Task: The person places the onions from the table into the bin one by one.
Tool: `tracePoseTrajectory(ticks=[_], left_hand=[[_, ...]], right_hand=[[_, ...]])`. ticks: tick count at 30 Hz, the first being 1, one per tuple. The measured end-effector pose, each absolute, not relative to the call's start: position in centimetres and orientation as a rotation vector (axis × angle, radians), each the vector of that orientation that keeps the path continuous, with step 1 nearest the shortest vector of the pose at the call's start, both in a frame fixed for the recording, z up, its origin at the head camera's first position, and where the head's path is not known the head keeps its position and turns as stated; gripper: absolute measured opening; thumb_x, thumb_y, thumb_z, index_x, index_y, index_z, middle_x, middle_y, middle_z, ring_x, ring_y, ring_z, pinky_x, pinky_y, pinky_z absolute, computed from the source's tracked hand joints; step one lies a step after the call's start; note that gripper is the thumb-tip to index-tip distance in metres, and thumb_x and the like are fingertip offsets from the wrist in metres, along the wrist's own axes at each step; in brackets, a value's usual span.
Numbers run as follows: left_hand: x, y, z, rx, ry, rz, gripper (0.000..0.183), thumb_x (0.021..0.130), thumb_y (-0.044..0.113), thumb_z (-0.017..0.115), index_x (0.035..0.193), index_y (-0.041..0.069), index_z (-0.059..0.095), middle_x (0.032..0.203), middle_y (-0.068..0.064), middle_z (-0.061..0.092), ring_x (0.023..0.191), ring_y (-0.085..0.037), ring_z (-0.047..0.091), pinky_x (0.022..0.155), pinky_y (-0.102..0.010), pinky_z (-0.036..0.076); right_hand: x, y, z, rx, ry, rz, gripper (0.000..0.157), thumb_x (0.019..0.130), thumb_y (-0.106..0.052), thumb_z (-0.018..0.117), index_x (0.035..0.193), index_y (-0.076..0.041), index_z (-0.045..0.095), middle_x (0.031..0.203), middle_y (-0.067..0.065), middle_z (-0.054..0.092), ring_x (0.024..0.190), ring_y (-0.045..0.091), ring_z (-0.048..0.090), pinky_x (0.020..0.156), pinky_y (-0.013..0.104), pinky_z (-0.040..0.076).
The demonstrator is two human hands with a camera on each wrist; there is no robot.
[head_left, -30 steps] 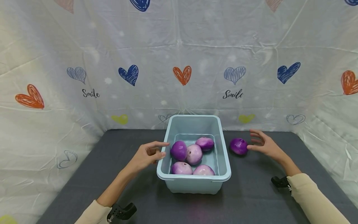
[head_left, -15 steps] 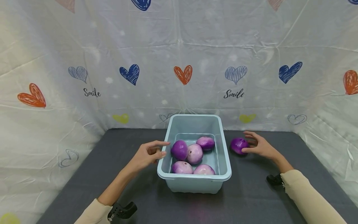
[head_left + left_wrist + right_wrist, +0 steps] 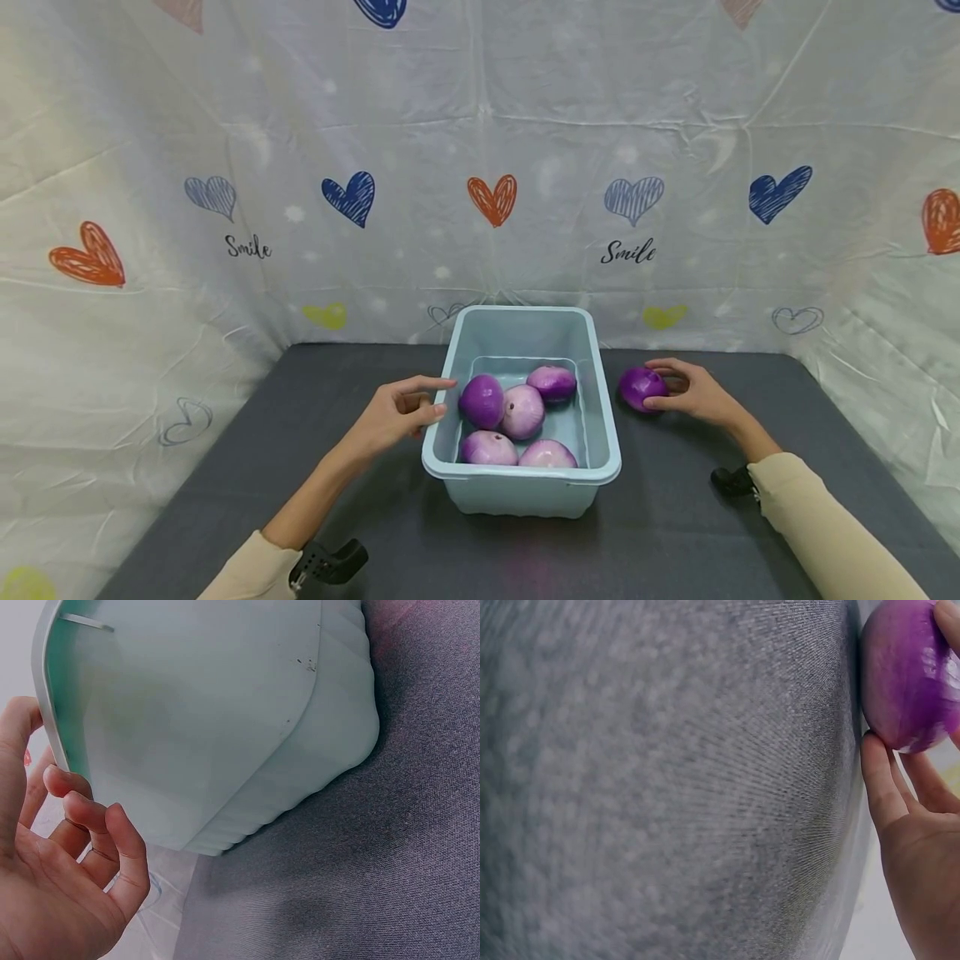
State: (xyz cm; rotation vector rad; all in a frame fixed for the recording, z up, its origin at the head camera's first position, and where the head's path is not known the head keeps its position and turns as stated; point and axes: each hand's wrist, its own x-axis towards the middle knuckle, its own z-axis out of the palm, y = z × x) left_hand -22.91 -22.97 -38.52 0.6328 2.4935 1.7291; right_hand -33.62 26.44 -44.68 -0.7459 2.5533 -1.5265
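Note:
A light-blue plastic basin (image 3: 517, 492) stands mid-table with several purple onions (image 3: 522, 412) inside. My left hand (image 3: 395, 417) holds its left rim, thumb and index finger at the edge. In the left wrist view, the other fingers (image 3: 127, 855) of this hand curl beside the basin's outer wall (image 3: 195, 712). Right of the basin, one more onion (image 3: 641, 388) rests on the table. My right hand (image 3: 693, 393) grips this onion from its right side. The right wrist view has the thumb and fingers of the right hand (image 3: 922, 832) on opposite sides of the purple onion (image 3: 911, 682).
Dark grey cloth covers the table (image 3: 675, 517). Behind it hangs a pale curtain (image 3: 540, 100) printed with hearts, close to the table's back edge. Black bands with small devices are on both wrists.
My right hand has moved left to the lone onion, and its fingers have closed around it. The left hand and the basin have stayed where they were.

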Motion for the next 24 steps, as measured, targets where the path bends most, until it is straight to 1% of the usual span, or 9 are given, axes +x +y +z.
tracePoseTrajectory(ticks=[6, 8, 10, 12, 15, 17, 21, 24], left_hand=[[-22.9, -22.9, -38.6, 0.634, 2.499, 1.727, 0.036, 0.1, 0.02, 0.069, 0.136, 0.019, 0.066, 0.078, -0.012, 0.06, 0.067, -0.036, 0.05, 0.067, -0.043, 0.051], [-22.9, -22.9, -38.5, 0.627, 2.503, 1.726, 0.036, 0.1, 0.02, 0.069, 0.136, 0.019, 0.066, 0.078, -0.012, 0.061, 0.067, -0.036, 0.05, 0.067, -0.044, 0.051], [-22.8, -22.9, -38.5, 0.625, 2.506, 1.724, 0.036, 0.1, 0.02, 0.069, 0.136, 0.019, 0.066, 0.078, -0.012, 0.061, 0.067, -0.035, 0.051, 0.067, -0.044, 0.051], [-22.8, -23.0, -38.5, 0.627, 2.509, 1.722, 0.036, 0.1, 0.02, 0.069, 0.136, 0.019, 0.066, 0.078, -0.012, 0.06, 0.067, -0.033, 0.051, 0.068, -0.045, 0.051], [-22.9, -23.0, -38.5, 0.636, 2.506, 1.722, 0.036, 0.1, 0.02, 0.069, 0.136, 0.019, 0.066, 0.077, -0.012, 0.06, 0.066, -0.033, 0.051, 0.067, -0.045, 0.051], [-22.9, -23.0, -38.6, 0.644, 2.503, 1.726, 0.036, 0.1, 0.019, 0.069, 0.136, 0.018, 0.066, 0.077, -0.011, 0.06, 0.066, -0.033, 0.051, 0.066, -0.043, 0.051], [-22.9, -23.0, -38.6, 0.652, 2.489, 1.737, 0.036, 0.1, 0.019, 0.069, 0.136, 0.017, 0.067, 0.076, -0.012, 0.06, 0.065, -0.034, 0.05, 0.064, -0.041, 0.051], [-22.9, -23.0, -38.6, 0.652, 2.481, 1.745, 0.036, 0.1, 0.019, 0.069, 0.136, 0.016, 0.067, 0.076, -0.019, 0.059, 0.065, -0.036, 0.05, 0.064, -0.041, 0.051]], right_hand=[[-33.5, 26.8, -44.7, -0.727, 2.549, -1.554, 0.062, 0.091, -0.009, 0.079, 0.143, 0.007, 0.049, 0.14, 0.031, 0.048, 0.128, 0.051, 0.049, 0.099, 0.055, 0.044], [-33.4, 26.9, -44.6, -0.717, 2.549, -1.563, 0.062, 0.091, -0.009, 0.079, 0.144, 0.006, 0.05, 0.141, 0.03, 0.048, 0.129, 0.05, 0.048, 0.1, 0.053, 0.043], [-33.2, 27.2, -44.6, -0.713, 2.546, -1.578, 0.062, 0.092, -0.01, 0.078, 0.144, 0.006, 0.049, 0.141, 0.029, 0.049, 0.129, 0.049, 0.048, 0.1, 0.047, 0.046], [-33.0, 27.5, -44.5, -0.706, 2.549, -1.591, 0.061, 0.092, -0.011, 0.078, 0.144, 0.005, 0.05, 0.141, 0.028, 0.05, 0.129, 0.048, 0.049, 0.097, 0.038, 0.049], [-32.5, 28.0, -44.3, -0.689, 2.54, -1.623, 0.061, 0.093, -0.011, 0.077, 0.145, 0.004, 0.049, 0.141, 0.028, 0.05, 0.128, 0.049, 0.05, 0.091, 0.027, 0.05], [-32.3, 28.4, -44.2, -0.67, 2.54, -1.639, 0.061, 0.094, -0.011, 0.077, 0.145, 0.003, 0.049, 0.141, 0.028, 0.05, 0.128, 0.049, 0.05, 0.089, 0.023, 0.049], [-31.8, 29.1, -43.9, -0.648, 2.538, -1.657, 0.061, 0.094, -0.011, 0.076, 0.147, 0.002, 0.048, 0.141, 0.028, 0.049, 0.128, 0.049, 0.05, 0.087, 0.023, 0.05], [-31.7, 29.5, -43.7, -0.641, 2.539, -1.666, 0.061, 0.095, -0.011, 0.075, 0.147, 0.003, 0.047, 0.141, 0.029, 0.049, 0.125, 0.045, 0.053, 0.087, 0.025, 0.051]])
